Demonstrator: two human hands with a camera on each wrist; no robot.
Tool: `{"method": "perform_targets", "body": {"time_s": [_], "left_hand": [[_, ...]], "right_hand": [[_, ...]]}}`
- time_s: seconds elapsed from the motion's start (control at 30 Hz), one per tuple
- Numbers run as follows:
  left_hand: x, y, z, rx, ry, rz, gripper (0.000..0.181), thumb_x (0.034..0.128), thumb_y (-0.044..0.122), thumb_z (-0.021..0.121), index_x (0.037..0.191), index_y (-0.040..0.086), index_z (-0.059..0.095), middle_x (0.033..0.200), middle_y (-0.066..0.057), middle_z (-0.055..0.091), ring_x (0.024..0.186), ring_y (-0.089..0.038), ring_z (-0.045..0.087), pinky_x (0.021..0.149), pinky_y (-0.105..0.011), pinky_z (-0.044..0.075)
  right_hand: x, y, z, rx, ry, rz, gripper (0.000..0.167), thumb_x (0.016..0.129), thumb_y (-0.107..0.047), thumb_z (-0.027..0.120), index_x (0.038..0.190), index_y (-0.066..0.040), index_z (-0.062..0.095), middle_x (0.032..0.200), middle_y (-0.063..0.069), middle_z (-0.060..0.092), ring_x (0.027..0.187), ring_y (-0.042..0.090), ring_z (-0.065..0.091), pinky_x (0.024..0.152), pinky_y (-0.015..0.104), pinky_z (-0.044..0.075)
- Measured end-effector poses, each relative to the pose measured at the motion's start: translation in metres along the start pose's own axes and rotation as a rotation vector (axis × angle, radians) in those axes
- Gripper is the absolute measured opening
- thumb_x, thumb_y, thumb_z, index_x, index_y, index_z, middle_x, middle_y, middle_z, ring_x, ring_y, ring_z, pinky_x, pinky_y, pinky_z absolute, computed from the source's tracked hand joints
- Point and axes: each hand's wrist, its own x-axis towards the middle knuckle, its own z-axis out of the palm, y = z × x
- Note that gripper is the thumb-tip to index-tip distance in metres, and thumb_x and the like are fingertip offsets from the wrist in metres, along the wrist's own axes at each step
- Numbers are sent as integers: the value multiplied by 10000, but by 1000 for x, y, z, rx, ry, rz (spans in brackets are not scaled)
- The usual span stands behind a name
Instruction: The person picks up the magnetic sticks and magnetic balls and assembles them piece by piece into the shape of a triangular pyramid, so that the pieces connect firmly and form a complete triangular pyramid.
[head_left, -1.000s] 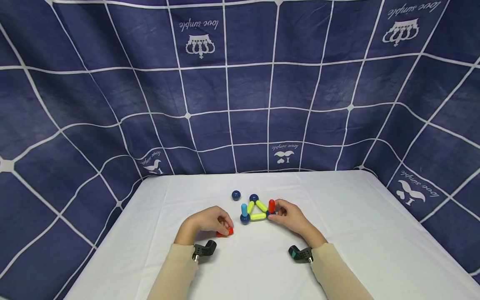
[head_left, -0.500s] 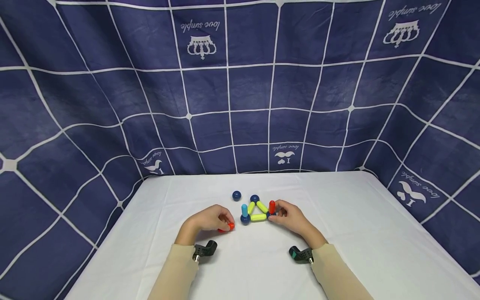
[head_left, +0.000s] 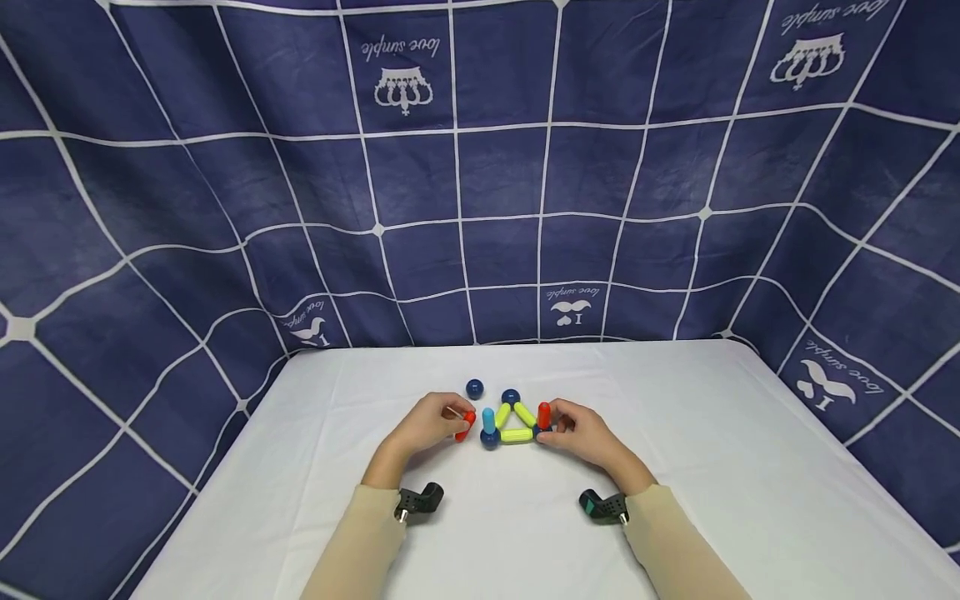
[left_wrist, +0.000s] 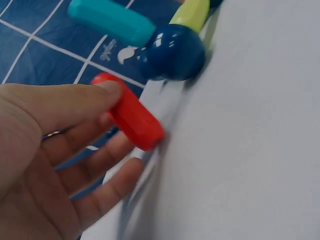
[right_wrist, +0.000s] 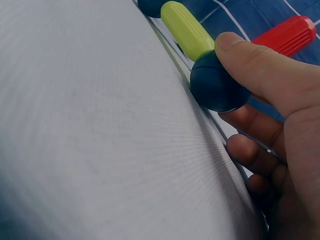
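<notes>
we find the work partly built. on the white cloth (head_left: pixel 525 533), three yellow-green rods (head_left: pixel 516 435) join the left corner ball (head_left: pixel 490 440), right corner ball (right_wrist: pixel 216 86) and far corner ball (head_left: pixel 511 397), all dark blue, into a closed triangle. a light blue rod (head_left: pixel 489 421) stands on the left corner ball, an upright red rod (head_left: pixel 543 414) on the right. we judge the base complete and two uprights fitted; left over are the far corner ball, bearing no upright, the held red rod (left_wrist: pixel 135 120), and a loose blue ball (head_left: pixel 475 389) near the far corner, joined to nothing.

the left hand (head_left: pixel 426 422) pinches the held red rod between thumb and fingers, its remaining fingers spread; the rod is tilted, near the left corner ball but apart from it. the right hand (head_left: pixel 588 435) pinches the right corner ball, which in our judgement steadies the triangle.

against the frame of one second ago, we record that the left hand has moved away from the person, toward the triangle; the held red rod, then lying nearly level, is now tipped up. the right hand, triangle and loose blue ball show no clear shift.
</notes>
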Motion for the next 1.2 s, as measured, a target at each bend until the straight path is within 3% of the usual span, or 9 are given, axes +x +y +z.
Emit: {"method": "perform_targets", "body": {"time_s": [0.37, 0.5, 0.73, 1.0, 1.2], "left_hand": [[16, 7, 12, -151, 212, 39, 233, 890, 59, 723, 1109, 136, 705, 1048, -68, 728, 877, -170, 705, 720, -303, 575], [27, 10, 16, -186, 257, 62, 254, 892, 59, 724, 1136, 130, 704, 1044, -84, 729, 899, -189, 705, 768, -298, 571], [47, 16, 24, -303, 273, 18, 287, 880, 33, 729, 1152, 119, 702, 1061, -106, 726, 873, -158, 701, 781, -314, 597], [61, 24, 30, -343, 230, 21, 290, 896, 34, 711, 1180, 87, 688, 1098, -136, 722, 946, -316, 710, 770, -312, 599], [65, 25, 34, -364, 181, 26, 283, 910, 45, 699, 1188, 93, 684, 1115, -132, 714, 927, -203, 707, 814, -332, 601]], "right_hand": [[1, 1, 1, -11, -16, -14, 309, 781, -322, 857, 1013, -243, 670, 797, -29, 576, 757, 156, 517, 655, 253, 402], [0, 0, -1, -17, -4, -12, 301, 781, -309, 858, 1005, -244, 668, 797, -28, 578, 755, 157, 518, 655, 250, 401], [0, -1, -1, -4, -21, -1, 301, 784, -325, 855, 1005, -242, 668, 815, -29, 585, 768, 156, 524, 665, 249, 410], [-1, -2, -2, -6, -18, -18, 287, 788, -324, 851, 993, -245, 667, 803, -32, 577, 755, 149, 523, 659, 242, 408], [-1, -2, -3, 3, -22, -28, 286, 794, -323, 846, 1002, -239, 669, 799, -33, 574, 748, 145, 521, 654, 241, 408]]}}
